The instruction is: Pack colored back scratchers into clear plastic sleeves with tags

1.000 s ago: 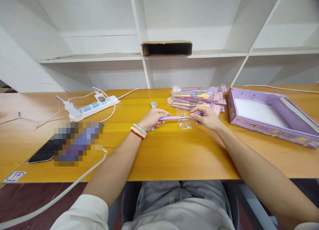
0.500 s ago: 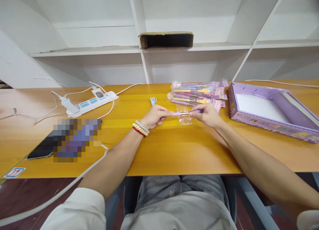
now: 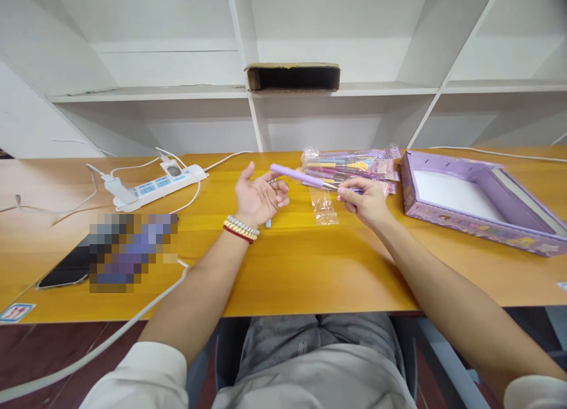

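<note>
My right hand (image 3: 365, 201) pinches a purple telescopic back scratcher (image 3: 301, 177) by its metal rod end; the head is hidden in the fingers. Its purple handle points left and slightly up, reaching over the fingertips of my left hand (image 3: 261, 195). That hand is turned palm up, thumb apart and fingers loosely curled, with no grip on the handle. A small light-blue piece (image 3: 268, 223) shows beside my left wrist; the rest of it is hidden behind the hand. An empty clear plastic sleeve (image 3: 324, 207) lies between the hands.
Several bagged back scratchers (image 3: 354, 161) lie at the back of the table. To the right stands an open purple box (image 3: 478, 226). A power strip (image 3: 162, 187) with cables and a dark phone (image 3: 66, 267) are on the left. A cardboard box (image 3: 292, 66) sits on the shelf.
My left hand has let go of the purple handle, moved slightly left and turned palm up. The handle now tilts upward in my right hand. The blue hand-shaped head is now covered.
</note>
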Available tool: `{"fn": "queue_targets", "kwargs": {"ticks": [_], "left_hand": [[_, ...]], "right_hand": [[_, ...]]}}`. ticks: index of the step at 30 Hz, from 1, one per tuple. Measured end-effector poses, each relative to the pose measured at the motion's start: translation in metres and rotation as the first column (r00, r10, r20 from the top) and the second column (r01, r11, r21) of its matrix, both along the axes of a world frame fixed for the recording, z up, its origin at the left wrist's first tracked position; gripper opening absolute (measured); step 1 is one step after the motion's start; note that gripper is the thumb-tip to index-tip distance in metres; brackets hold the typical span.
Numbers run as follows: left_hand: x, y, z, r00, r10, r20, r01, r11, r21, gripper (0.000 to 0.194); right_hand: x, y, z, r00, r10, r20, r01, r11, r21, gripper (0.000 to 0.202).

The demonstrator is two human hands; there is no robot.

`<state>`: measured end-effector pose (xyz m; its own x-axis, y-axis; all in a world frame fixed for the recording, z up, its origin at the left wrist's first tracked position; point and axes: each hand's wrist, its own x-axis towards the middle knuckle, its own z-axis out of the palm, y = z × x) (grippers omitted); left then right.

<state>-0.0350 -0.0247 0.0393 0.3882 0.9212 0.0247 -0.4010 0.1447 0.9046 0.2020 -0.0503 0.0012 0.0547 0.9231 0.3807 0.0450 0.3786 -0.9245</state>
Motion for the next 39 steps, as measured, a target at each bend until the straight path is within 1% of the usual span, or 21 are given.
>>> {"fn": "queue_targets", "kwargs": {"ticks": [1,2,3,4,5,6,8,9,11,14,16,19,22,25,27,29,31,33,35,37,39], "left_hand": [[0.004,-0.001,-0.003,0.999,0.004,0.049,-0.006,0.999,0.04,0.04],[0.01,-0.002,-0.008,0.997,-0.03,0.064,0.025,0.997,0.078,0.04],[0.017,-0.004,-0.015,0.995,-0.093,0.031,0.09,0.991,0.096,0.039],[0.024,-0.005,-0.023,0.994,-0.11,-0.02,0.112,0.988,0.105,0.038],[0.032,-0.007,-0.03,0.994,-0.102,-0.049,0.107,0.988,0.113,0.037],[0.039,-0.009,-0.036,0.995,-0.091,-0.047,0.095,0.989,0.114,0.034],[0.05,-0.012,-0.045,0.999,-0.021,-0.03,0.026,0.99,0.141,0.023],[0.053,-0.013,-0.046,1.0,0.01,-0.024,-0.006,0.988,0.154,0.02],[0.053,-0.011,-0.044,0.998,0.061,-0.019,-0.057,0.983,0.172,0.02],[0.039,-0.001,-0.032,0.984,0.172,0.037,-0.176,0.974,0.146,0.024],[0.02,0.011,-0.022,0.945,0.305,0.117,-0.317,0.942,0.107,0.025],[-0.018,0.031,-0.006,0.863,0.455,0.222,-0.478,0.876,0.064,0.022],[-0.059,0.046,0.007,0.763,0.555,0.331,-0.59,0.808,0.004,0.021],[-0.093,0.053,0.015,0.648,0.645,0.405,-0.687,0.724,-0.054,0.023],[-0.106,0.054,0.016,0.604,0.686,0.405,-0.712,0.693,-0.112,0.025],[-0.11,0.055,0.015,0.588,0.706,0.394,-0.717,0.681,-0.149,0.026],[-0.108,0.054,0.014,0.582,0.713,0.391,-0.72,0.675,-0.161,0.026],[-0.102,0.054,0.013,0.581,0.715,0.39,-0.722,0.674,-0.16,0.027],[-0.097,0.054,0.01,0.581,0.718,0.384,-0.724,0.671,-0.158,0.029],[-0.092,0.056,0.007,0.563,0.74,0.369,-0.747,0.646,-0.158,0.033],[-0.086,0.057,0.003,0.52,0.778,0.352,-0.788,0.596,-0.152,0.037]], "right_hand": [[-0.002,0.001,-0.001,0.999,-0.006,-0.047,0.006,1.0,-0.009,0.024],[-0.005,0.0,-0.003,0.997,-0.007,-0.07,0.006,1.0,-0.021,0.024],[-0.009,0.0,-0.005,0.997,0.002,-0.071,-0.005,0.999,-0.035,0.025],[-0.014,-0.002,-0.006,0.998,0.025,-0.054,-0.028,0.998,-0.05,0.025],[-0.019,-0.004,-0.008,0.998,0.057,-0.03,-0.059,0.996,-0.062,0.026],[-0.024,-0.006,-0.009,0.996,0.093,-0.004,-0.093,0.993,-0.073,0.026],[-0.033,-0.009,-0.011,0.989,0.145,0.028,-0.142,0.986,-0.084,0.027],[-0.037,-0.01,-0.012,0.987,0.157,0.027,-0.154,0.984,-0.087,0.028],[-0.039,-0.009,-0.012,0.987,0.161,0.006,-0.159,0.983,-0.09,0.029],[-0.026,-0.003,-0.009,0.991,0.128,-0.026,-0.13,0.988,-0.082,0.028],[-0.006,0.003,-0.006,0.997,0.073,-0.035,-0.076,0.994,-0.078,0.028],[0.033,0.01,0.001,0.999,0.017,-0.035,-0.02,0.997,-0.075,0.027],[0.072,0.011,0.008,0.998,-0.021,-0.061,0.017,0.998,-0.063,0.026],[0.104,0.009,0.015,0.975,-0.13,-0.18,0.125,0.991,-0.037,0.026],[0.118,0.007,0.018,0.949,-0.198,-0.247,0.198,0.98,-0.022,0.026],[0.125,0.007,0.02,0.914,-0.26,-0.312,0.271,0.963,-0.009,0.025],[0.127,0.008,0.022,0.88,-0.298,-0.369,0.331,0.943,0.027,0.023],[0.126,0.008,0.024,0.86,-0.303,-0.41,0.36,0.93,0.069,0.02],[0.126,0.009,0.025,0.853,-0.292,-0.433,0.36,0.929,0.084,0.019],[0.126,0.01,0.024,0.846,-0.293,-0.446,0.361,0.93,0.073,0.019],[0.126,0.012,0.023,0.843,-0.307,-0.443,0.371,0.927,0.062,0.021]]}}
